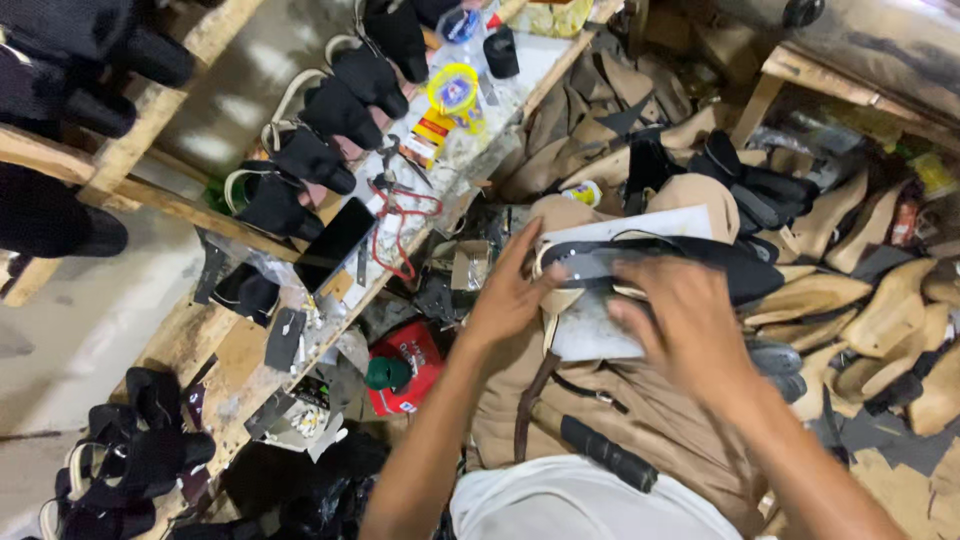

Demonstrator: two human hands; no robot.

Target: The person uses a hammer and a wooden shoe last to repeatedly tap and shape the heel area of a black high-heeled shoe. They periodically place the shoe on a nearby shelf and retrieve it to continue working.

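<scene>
A black shoe upper (690, 260) on a last lies across a white board (600, 335) resting on my lap. My left hand (510, 295) presses the upper's left end, fingers spread along its edge. My right hand (685, 320), blurred by motion, lies over the middle of the upper with fingers curled on it. A dark-handled tool (608, 453) rests on my thigh below the board.
A wooden bench (240, 350) at left carries black uppers on lasts (335, 110), a phone (335, 243), red-handled pliers (400, 215) and a yellow tape roll (453, 90). A red can (405, 370) stands by my knee. Tan shoe lasts (880, 310) pile at right.
</scene>
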